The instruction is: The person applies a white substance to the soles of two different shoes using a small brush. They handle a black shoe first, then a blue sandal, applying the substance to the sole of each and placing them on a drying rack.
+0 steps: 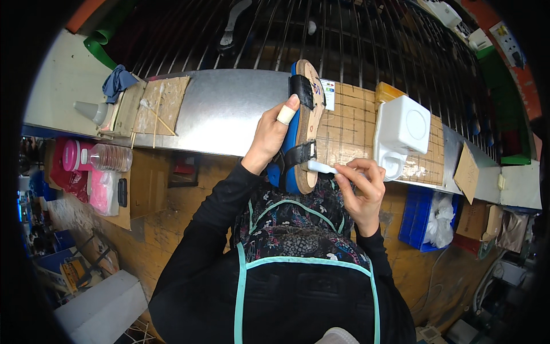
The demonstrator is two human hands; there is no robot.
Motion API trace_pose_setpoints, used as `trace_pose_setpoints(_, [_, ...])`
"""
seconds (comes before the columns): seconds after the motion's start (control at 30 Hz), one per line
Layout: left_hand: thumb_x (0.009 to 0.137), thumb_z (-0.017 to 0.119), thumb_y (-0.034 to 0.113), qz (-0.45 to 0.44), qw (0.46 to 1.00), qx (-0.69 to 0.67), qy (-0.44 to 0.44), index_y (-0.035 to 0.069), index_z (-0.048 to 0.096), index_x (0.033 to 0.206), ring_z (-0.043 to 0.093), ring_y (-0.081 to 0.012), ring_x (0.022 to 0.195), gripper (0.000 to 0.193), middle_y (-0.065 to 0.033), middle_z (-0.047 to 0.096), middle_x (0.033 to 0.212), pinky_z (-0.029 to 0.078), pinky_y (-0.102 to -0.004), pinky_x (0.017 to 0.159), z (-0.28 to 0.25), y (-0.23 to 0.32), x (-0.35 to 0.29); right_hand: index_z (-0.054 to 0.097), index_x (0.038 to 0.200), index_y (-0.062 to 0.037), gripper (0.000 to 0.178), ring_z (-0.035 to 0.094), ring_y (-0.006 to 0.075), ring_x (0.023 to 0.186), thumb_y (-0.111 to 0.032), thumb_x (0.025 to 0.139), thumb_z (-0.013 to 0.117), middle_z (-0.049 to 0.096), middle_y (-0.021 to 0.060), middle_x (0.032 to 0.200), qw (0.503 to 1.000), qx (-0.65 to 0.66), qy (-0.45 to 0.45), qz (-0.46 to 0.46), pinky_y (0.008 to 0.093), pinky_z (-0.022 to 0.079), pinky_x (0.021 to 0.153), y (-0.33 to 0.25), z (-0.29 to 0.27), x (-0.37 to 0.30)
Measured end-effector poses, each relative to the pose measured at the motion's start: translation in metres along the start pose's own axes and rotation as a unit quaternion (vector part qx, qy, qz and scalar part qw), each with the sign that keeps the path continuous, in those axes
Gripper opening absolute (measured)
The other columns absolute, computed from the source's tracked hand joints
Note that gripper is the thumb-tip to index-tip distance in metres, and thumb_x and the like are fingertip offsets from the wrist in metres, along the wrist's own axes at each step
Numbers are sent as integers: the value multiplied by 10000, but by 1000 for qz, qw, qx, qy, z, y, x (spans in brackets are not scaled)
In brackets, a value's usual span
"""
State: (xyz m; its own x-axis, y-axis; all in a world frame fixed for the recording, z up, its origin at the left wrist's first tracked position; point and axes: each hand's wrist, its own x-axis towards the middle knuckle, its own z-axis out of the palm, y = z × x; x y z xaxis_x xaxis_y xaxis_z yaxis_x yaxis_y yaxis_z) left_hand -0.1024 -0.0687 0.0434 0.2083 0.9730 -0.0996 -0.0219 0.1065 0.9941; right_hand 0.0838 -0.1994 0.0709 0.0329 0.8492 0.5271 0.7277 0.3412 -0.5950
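A sandal (309,126) with black buckled straps, a tan footbed and a blue piece along its left side is held up over the near edge of the metal bench. My left hand (271,132) is closed around its left side, a pale wrap on the thumb. In my right hand (364,188), thumb and fingers pinch a small white applicator (322,167), perhaps a brush. Its thick white end meets the heel part of the footbed, by the rear strap. Right of the sandal, a white square-topped container (404,126) with a small round cup stands on a cardboard sheet (349,126).
Dark metal rollers (349,40) run beyond the bench (220,109). At left lie a stained board (163,106) with thin sticks, a blue cloth (119,81) and a white cone nozzle (91,112). Below are a clear bottle (110,157) and, at right, a blue crate (413,221) with plastic bags.
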Motion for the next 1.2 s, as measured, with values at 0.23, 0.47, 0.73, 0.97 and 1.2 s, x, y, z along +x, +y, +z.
trace_pose_setpoints(0.23, [942,471,585,71,996,46,14,-55,629,901,520,-129,751,661,-83,619,760,436,-303,690,1,-7,2,756,964,-117,179,515,130,684,-126,786,748,623,14,904,996,27,16,79,297,298,731,0,10,7])
trace_pose_setpoints(0.47, [949,413,617,34,991,-76,-101,-26,560,1149,596,-141,886,689,-98,629,1007,495,-277,773,0,-17,-3,755,965,-114,161,509,135,655,-138,808,728,604,19,889,993,34,78,76,298,303,731,5,16,32])
trace_pose_setpoints(0.73, [774,494,801,-5,948,-228,-222,1,349,1431,525,-249,1229,1046,-170,479,1386,451,-368,1023,9,-13,-11,755,960,-149,163,535,151,724,-162,802,719,599,15,902,989,-10,135,63,337,286,738,24,7,82])
trace_pose_setpoints(0.97, [822,472,750,-4,942,-314,-122,43,341,1427,544,-286,1174,940,-167,511,1327,484,-440,971,-6,-35,-1,753,1015,-183,265,536,138,734,-162,751,748,603,11,955,966,-149,205,-53,335,261,751,2,33,37])
trace_pose_setpoints(1.2, [888,547,534,-27,866,-439,-239,50,430,1357,583,-320,1028,685,-205,538,1247,519,-425,832,-4,-27,23,641,1115,-134,239,432,103,646,-291,961,547,555,45,994,476,860,-65,171,338,376,803,76,59,4])
